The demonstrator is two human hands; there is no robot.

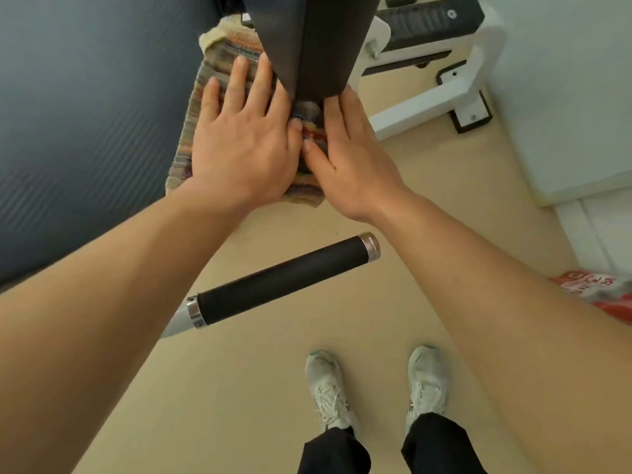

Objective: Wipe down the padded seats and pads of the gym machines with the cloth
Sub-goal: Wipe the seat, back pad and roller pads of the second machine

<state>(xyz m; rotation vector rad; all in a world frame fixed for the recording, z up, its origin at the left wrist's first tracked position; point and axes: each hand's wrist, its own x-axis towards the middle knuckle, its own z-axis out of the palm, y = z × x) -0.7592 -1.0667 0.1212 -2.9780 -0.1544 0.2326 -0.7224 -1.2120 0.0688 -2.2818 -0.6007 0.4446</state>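
Both hands are laid flat on the striped cloth (219,59), which is spread just below and left of the black pad (307,46). The left hand (239,138) is pressed down with straight fingers spread apart. The right hand (352,155) is set with straight fingers close together at the pad's lower edge. What lies beneath the cloth is hidden. Even pressure should probably be applied, and overlapping strokes carried out to the pad's seams.
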